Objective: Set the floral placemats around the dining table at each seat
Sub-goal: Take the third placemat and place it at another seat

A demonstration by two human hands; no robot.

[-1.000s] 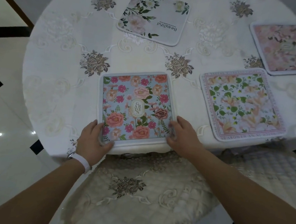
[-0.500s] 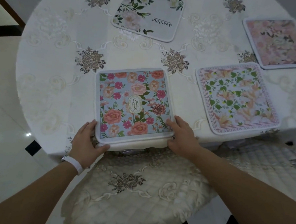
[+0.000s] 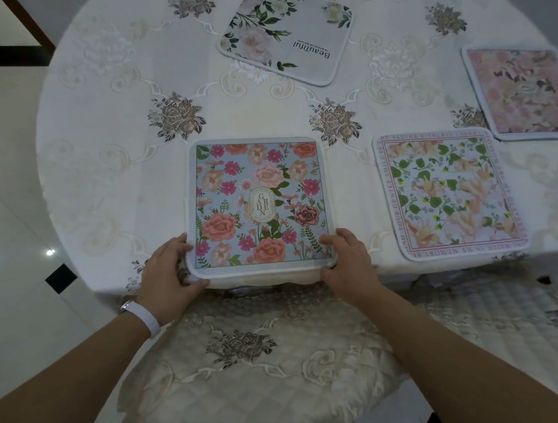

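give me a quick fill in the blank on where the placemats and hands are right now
1. The table has ____ placemats on it.
2. Both hands grip the near corners of the blue placemat printed with the word ____.
3. A white band is on the ____ wrist.
4. The white placemat at the far side reads ____.

Missing words: four; GARDEN; left; Beautiful

Blue placemat, square with rounded corners and grey edging: pink and coral roses, "GARDEN" oval at centre. Flat at the near table edge, near rim slightly overhanging.
White placemat, green leaves, peach blooms, pink lettered border: flat, just right of the blue.
Pale pink placemat: flat, far right.
"Beautiful" placemat, white blooms, dark leaves: flat, far side.
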